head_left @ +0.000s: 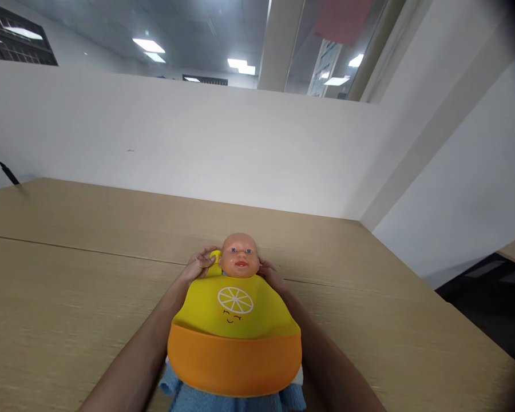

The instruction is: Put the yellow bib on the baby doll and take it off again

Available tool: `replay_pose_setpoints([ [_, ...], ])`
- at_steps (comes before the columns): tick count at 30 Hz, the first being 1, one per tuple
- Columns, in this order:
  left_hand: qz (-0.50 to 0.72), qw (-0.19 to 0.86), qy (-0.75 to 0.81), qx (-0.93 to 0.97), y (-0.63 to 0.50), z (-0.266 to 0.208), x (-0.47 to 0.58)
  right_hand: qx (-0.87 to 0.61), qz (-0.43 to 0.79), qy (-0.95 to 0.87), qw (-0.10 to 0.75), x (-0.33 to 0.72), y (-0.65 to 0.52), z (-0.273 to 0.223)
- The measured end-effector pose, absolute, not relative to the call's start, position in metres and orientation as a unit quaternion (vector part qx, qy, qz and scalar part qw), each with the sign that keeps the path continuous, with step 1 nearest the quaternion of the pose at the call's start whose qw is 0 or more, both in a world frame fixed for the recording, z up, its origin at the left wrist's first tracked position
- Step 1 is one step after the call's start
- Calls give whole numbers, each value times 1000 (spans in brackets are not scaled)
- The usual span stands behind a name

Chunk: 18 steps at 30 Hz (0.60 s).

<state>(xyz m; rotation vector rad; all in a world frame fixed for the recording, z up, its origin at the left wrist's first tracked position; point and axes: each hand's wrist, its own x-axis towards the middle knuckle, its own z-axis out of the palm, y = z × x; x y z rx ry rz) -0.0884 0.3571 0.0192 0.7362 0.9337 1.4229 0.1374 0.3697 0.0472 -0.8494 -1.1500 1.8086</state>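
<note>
Doll: The doll (pixel 240 252) is seen at 6 o'clock from the centre of the view, head toward 12, face turned to the camera; whether its back is rested on the table cannot be told.
Bib: The yellow and orange bib (pixel 234 363) is spread over the doll's chest; a lemon slice and a smiling face are printed on the yellow part, and the orange pocket is set below.
Strap: The yellow strap (pixel 215 271) is raised at 9 o'clock of the doll's head.
Left hand: The strap is held between thumb and fingers of the left hand (pixel 201 264).
Right hand: The right hand (pixel 273 276) is placed at 3 o'clock, close against the doll's head; its fingertips are hidden, so its grip cannot be told.
Clothing: Blue clothes (pixel 223 403) are partly covered by the bib.
Table: The wooden table (pixel 90 309) is bounded at 12 o'clock by a white wall (pixel 223 137).
Cable: A black cable (pixel 6 170) is noted at 9 to 10 o'clock.
</note>
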Motion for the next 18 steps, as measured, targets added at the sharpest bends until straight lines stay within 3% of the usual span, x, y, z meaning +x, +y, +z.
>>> replay_pose_setpoints([
  [12,602,655,344,299,356,19,-91,-349,725,-452,386,140,373,41],
  [18,597,628,391,310,345,39,-83,-316,717,-486,387,142,374,36],
])
